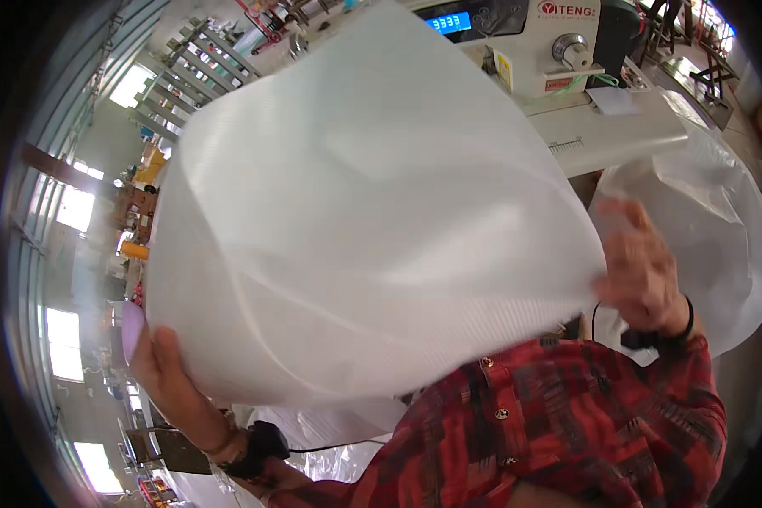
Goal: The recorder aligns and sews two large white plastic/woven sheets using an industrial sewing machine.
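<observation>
A large translucent white plastic sheet, faintly ribbed and bent into a broad curve, fills the middle of the head view. My left hand grips its lower left edge, thumb on the near face and the other fingers mostly behind it. Beside the sheet's right edge is my right hand, blurred by motion. Its fingers look spread, and I see nothing held in them; whether the thumb touches the sheet is unclear. Behind the sheet, a white sewing machine is partly covered.
The sewing machine's bed extends to the right, with a small white scrap on it. More clear plastic sheeting hangs beyond my right hand. A dark cable runs from the band on my left wrist. Grey metal racks stand far left.
</observation>
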